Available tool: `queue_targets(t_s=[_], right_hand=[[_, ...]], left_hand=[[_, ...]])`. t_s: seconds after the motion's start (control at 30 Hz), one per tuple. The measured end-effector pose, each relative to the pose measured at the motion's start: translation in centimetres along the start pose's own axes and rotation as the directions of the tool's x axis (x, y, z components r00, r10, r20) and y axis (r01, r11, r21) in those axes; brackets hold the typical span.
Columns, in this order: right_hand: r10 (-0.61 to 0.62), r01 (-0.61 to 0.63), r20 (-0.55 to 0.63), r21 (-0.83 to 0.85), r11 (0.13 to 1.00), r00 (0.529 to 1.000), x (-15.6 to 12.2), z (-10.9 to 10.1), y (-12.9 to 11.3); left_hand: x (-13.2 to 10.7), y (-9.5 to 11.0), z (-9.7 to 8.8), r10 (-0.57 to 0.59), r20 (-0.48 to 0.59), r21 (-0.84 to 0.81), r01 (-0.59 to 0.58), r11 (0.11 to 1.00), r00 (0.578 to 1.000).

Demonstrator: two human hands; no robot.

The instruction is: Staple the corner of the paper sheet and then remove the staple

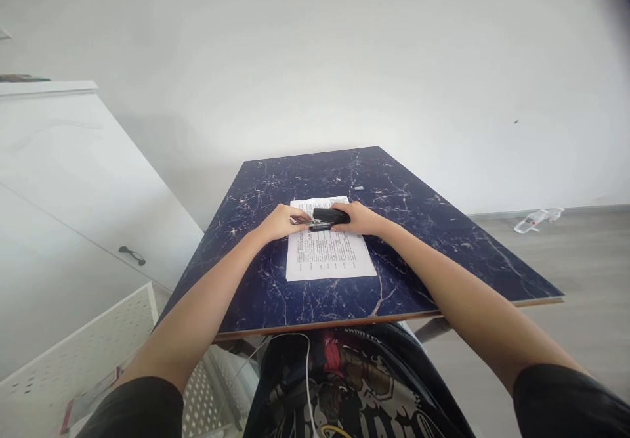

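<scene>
A printed sheet of paper (329, 254) lies in the middle of the dark blue marbled table (423, 241). A black stapler (331, 217) rests over the sheet's upper part. My right hand (358, 219) is closed around the stapler's right end. My left hand (283, 221) sits at the stapler's left end, fingers pinched at its metal tip; what they grip there is too small to make out.
A white cabinet (73, 182) with a black handle (132, 255) stands to the left. A white perforated panel (73, 359) leans below it. A crumpled clear plastic bottle (537, 219) lies on the grey floor at right. A small pale scrap (359, 188) sits farther back on the table.
</scene>
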State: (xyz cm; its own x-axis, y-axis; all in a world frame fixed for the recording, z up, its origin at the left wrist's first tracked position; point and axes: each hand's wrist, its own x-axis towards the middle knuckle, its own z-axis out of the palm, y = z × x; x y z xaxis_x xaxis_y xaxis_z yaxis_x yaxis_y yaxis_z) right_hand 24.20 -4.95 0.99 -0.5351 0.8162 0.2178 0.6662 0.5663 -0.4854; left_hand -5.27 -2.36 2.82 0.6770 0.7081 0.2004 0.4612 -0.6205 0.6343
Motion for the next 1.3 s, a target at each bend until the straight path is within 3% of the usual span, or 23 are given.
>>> queue_targets(t_s=[0.3,0.47,0.63,0.83,1.07,1.17,1.3], right_hand=[[-0.015,0.014,0.018,0.052,0.999,1.000,-0.2,-0.2,0.1],[0.031,-0.029,-0.041,0.046,0.999,0.999,-0.3,0.0,0.4],[0.000,0.001,-0.043,0.020,1.000,0.999,-0.3,0.4,0.8],[-0.006,0.005,-0.058,-0.004,1.000,0.998,-0.1,0.5,1.3],[0.013,-0.017,-0.092,-0.036,0.999,0.996,-0.1,0.4,-0.1],[-0.013,-0.001,-0.188,-0.078,0.997,0.982,0.5,0.9,-2.0],[0.003,-0.016,-0.245,-0.053,0.998,0.969,1.0,0.5,-3.4]], left_hand=[[-0.7,-3.3,-2.4,0.004,0.179,-0.159,0.025,0.987,0.984],[0.2,-3.4,-0.9,-0.043,0.051,-0.180,0.052,0.982,0.998],[2.3,-1.8,1.9,0.075,-0.128,0.062,-0.067,0.996,0.989],[3.2,-1.4,3.6,0.116,-0.142,0.189,-0.088,0.978,0.983],[2.9,-1.0,2.9,0.096,-0.167,0.195,-0.062,0.979,0.981],[2.6,-1.3,2.2,0.034,-0.249,0.255,0.032,0.966,0.968],[2.4,-2.7,2.4,-0.163,-0.368,0.385,0.310,0.869,0.915]])
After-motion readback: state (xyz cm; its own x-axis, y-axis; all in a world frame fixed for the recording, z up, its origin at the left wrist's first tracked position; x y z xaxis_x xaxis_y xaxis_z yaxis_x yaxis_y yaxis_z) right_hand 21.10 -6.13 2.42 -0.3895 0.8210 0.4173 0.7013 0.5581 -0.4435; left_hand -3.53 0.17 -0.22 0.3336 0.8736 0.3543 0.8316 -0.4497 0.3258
